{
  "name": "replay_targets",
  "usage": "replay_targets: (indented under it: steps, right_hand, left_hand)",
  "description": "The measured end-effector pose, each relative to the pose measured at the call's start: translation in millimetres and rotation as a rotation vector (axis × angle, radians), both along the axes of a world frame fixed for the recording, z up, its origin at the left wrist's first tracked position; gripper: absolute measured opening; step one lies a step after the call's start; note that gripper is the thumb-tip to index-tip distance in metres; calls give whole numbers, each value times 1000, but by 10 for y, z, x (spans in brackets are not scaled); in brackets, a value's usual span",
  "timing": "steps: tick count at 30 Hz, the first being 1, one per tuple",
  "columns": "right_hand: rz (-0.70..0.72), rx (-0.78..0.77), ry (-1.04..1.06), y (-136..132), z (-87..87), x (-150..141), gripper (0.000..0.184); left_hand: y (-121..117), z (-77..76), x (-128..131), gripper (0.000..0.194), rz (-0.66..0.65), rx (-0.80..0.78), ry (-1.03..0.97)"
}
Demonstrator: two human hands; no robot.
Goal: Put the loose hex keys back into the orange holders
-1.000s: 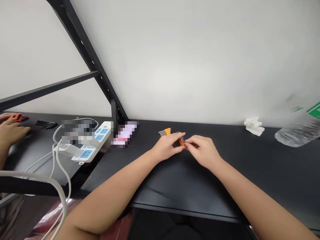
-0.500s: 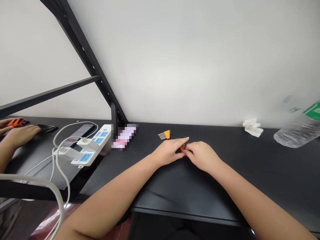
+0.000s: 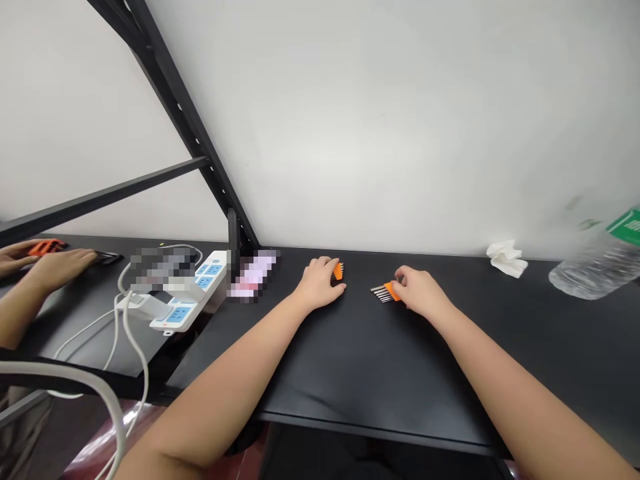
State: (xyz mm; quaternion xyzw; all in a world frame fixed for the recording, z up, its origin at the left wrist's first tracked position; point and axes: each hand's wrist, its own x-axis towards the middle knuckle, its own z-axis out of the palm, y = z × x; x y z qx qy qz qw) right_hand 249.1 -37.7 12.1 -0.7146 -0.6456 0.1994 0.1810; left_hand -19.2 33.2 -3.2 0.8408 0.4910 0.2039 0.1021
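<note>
Mid-span of the black table (image 3: 350, 373), I count two: right orange rod holder (image 3: 393, 291), pinched by thumb and fingers of my right hand (image 3: 423, 291); left orange rod holder (image 3: 339, 271), partly blocked by my curved left hand (image 3: 317, 284), can't tell if gripping. Leftward, one power strip (image 3: 216, 261). Rightward, one tissue (image 3: 507, 259), one bottle (image 3: 585, 270).

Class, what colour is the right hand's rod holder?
The rod holder is orange, clearest in the head view.

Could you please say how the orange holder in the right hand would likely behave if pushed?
The orange holder is probably stiff, since its metal rods look straight. Several rods may make it heavy for its size. Fanned out, they should keep it from rolling.
</note>
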Motion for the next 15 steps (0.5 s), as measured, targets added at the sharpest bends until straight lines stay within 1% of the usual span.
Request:
replay_targets:
  steps: [1,3,5,6,8,10,11,12,13,15]
  right_hand:
    - [-25,0,-82,15,19,64,26]
    - [-75,10,-190,26,59,158,36]
    - [-82,61,-186,11,87,181,40]
    - [-55,106,-143,-5,94,161,38]
    - [58,204,-8,-49,88,68,30]
    - [173,285,135,-99,64,-66,27]
    - [219,295,204,-121,47,-134,28]
    - [261,277,280,-139,29,-196,32]
    - [297,227,364,-153,11,-248,35]
    - [340,84,534,-168,-21,-311,40]
  left_hand:
    - [42,-14,-20,65,46,-44,27]
    - [99,-37,-38,61,93,-104,41]
    - [115,-43,-35,50,92,-121,19]
    - [107,-37,-29,46,77,-120,-5]
    - [54,-4,-12,42,1,-119,-86]
    - [-43,52,14,41,-130,-133,-193]
    - [-102,85,31,40,-204,-143,-243]
    - [-164,118,50,39,-272,-151,-278]
    - [-223,151,70,39,-322,-151,-299]
    - [-323,206,109,40,-388,-123,-314]
